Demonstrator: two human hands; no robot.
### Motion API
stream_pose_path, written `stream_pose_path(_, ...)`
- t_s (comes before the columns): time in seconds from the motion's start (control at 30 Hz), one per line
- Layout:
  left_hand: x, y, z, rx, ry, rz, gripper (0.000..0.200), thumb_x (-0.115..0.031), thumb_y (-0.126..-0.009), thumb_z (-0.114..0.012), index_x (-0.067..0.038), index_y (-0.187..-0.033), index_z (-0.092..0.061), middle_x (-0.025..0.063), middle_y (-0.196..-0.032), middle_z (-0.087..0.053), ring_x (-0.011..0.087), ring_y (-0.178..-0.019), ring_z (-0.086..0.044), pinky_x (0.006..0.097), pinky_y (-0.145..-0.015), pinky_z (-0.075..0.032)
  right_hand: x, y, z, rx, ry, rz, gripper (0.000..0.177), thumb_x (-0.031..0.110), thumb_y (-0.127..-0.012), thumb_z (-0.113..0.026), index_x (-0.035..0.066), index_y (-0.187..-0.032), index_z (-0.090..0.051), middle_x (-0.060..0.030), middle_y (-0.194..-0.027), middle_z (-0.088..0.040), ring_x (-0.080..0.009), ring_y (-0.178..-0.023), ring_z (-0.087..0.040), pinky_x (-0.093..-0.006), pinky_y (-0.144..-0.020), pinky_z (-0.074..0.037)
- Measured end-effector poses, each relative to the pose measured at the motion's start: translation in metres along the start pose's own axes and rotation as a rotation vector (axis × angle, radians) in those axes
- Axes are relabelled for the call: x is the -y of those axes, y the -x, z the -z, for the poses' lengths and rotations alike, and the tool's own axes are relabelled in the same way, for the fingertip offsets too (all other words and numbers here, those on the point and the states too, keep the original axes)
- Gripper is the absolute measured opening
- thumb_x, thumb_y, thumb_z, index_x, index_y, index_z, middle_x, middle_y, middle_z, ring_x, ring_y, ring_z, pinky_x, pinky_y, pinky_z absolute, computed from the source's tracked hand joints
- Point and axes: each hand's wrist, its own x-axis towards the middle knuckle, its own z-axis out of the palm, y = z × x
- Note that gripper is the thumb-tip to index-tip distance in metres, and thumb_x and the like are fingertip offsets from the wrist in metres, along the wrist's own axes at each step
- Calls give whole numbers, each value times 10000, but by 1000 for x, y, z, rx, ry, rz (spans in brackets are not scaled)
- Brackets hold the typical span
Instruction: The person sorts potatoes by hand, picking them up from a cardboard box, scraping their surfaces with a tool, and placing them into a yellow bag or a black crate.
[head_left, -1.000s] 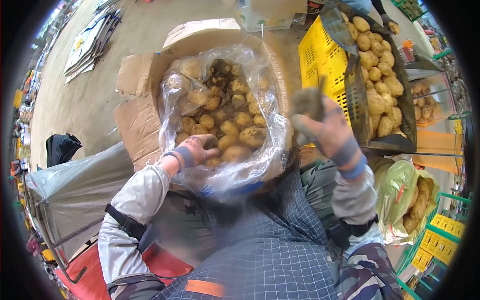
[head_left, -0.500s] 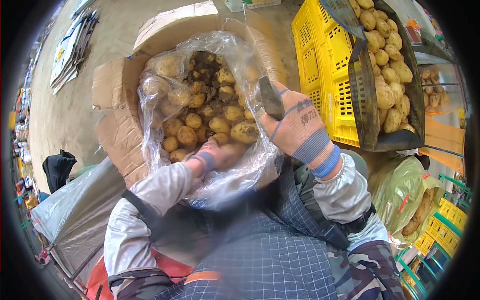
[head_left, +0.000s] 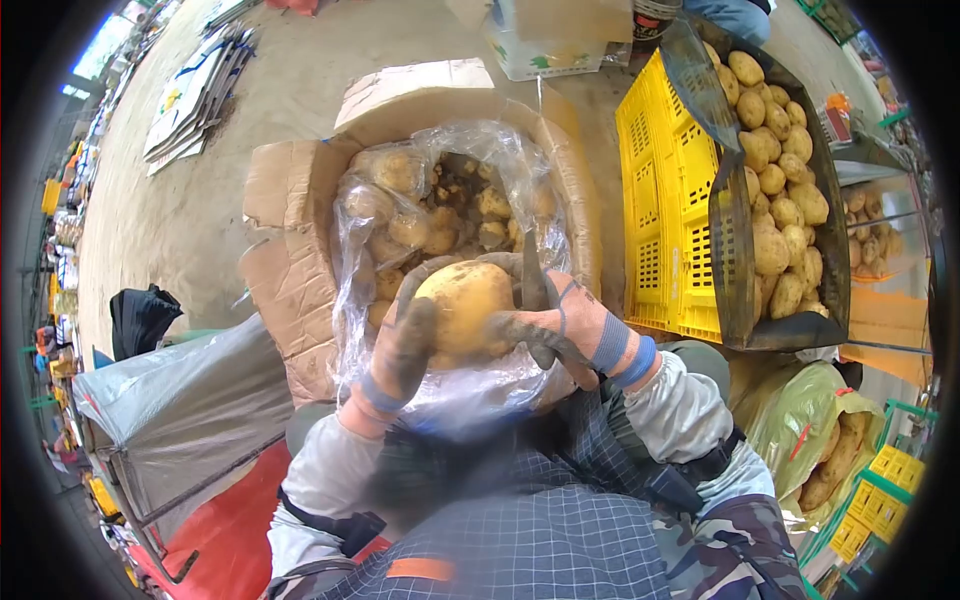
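Note:
A large yellow-brown potato with dirt specks is held up over the open carton. My left hand, in a glove with a dark coated palm and fingers, cups its left side, thumb in front. From the right, the gloved fingers of my right hand press against the potato. A thin dark pointed shape stands up at my right hand; I cannot tell whether it is a glove finger or a tool. Beneath, the cardboard box is lined with a clear plastic bag holding more soiled potatoes.
A yellow crate stands to the right, beside a dark-lined container of potatoes. Flattened cartons lie at upper left, near a black bag. A white box is at the back. A green plastic bag sits at lower right.
My left hand has come up out of the box with a large potato. My right hand has moved down and left onto it. The view has shifted, showing more at the back.

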Motion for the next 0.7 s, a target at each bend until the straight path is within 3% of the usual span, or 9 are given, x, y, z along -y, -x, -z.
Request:
stream_pose_path(0.13,-13,5,8,-47,-351,-34,441,-311,-1060,-445,13,-1345,-540,100,-1162,-660,201,-1054,-626,311,-929,-495,6,-2,-11,37,-193,-9,627,174,-858,-787,11,-1396,-510,-123,-1242,-652,-195,-1095,-652,-335,-947,-541)
stream_pose_path(0.17,-14,5,16,-24,-459,-49,465,-357,-1056,-467,0,-1342,-552,106,-1176,-661,196,-979,-675,310,-805,-565,7,-2,-12,46,-213,7,630,184,-864,-773,3,-1403,-501,-118,-1201,-660,-173,-1011,-636,-317,-876,-527)
stream_pose_path(0.23,-14,1,20,-48,-592,-205,438,-293,-1014,-516,10,-1326,-564,108,-1156,-667,196,-985,-674,316,-810,-564,2,-5,-12,64,-243,59,650,248,-882,-739,-11,-1420,-481,-100,-1077,-686,-105,-757,-588,-262,-657,-485)
stream_pose_path(0.3,-17,0,18,-55,-603,-193,434,-265,-994,-542,9,-1330,-566,113,-1191,-657,203,-1022,-653,324,-858,-541,-4,-8,-10,87,-350,103,625,289,-914,-691,-12,-1419,-479,-110,-1066,-691,-115,-728,-600,-267,-630,-497)
stream_pose_path(0.37,-31,-2,16,-40,-527,-90,461,-269,-989,-554,-4,-1365,-544,120,-1274,-626,214,-1090,-617,334,-938,-504,-3,-11,-9,123,-539,131,536,265,-952,-634,-2,-1396,-495,-157,-1210,-664,-230,-1010,-688,-351,-875,-576)
stream_pose_path(0.43,-42,-7,14,-4,-503,-118,529,-267,-970,-581,-20,-1428,-491,124,-1339,-588,219,-1157,-586,347,-998,-479,-16,-22,5,265,-696,68,523,332,-976,-585,5,-1378,-513,-161,-1180,-676,-227,-922,-702,-340,-787,-589)
stream_pose_path(0.53,-44,-10,9,108,-229,-149,790,-120,-866,-696,-52,-1555,-316,125,-1423,-499,233,-1294,-511,366,-1094,-423,-12,-17,-4,173,-718,-39,523,412,-993,-564,18,-1337,-552,-146,-1123,-692,-204,-792,-700,-315,-665,-586)
stream_pose_path(0.6,-33,-12,-7,154,4,-211,887,-52,-806,-747,-56,-1566,-291,126,-1424,-490,245,-1313,-499,365,-1107,-414,-16,-20,-8,58,-565,-72,510,423,-990,-580,18,-1301,-581,-126,-1110,-688,-187,-826,-689,-304,-703,-577)
stream_pose_path(0.7,-29,-14,-3,62,-379,-331,931,-57,-740,-809,-38,-1535,-323,161,-1431,-476,276,-1317,-498,377,-1086,-432,-16,-22,-18,-87,-366,-58,450,408,-983,-613,24,-1216,-623,-84,-1015,-667,-155,-808,-648,-282,-699,-540)
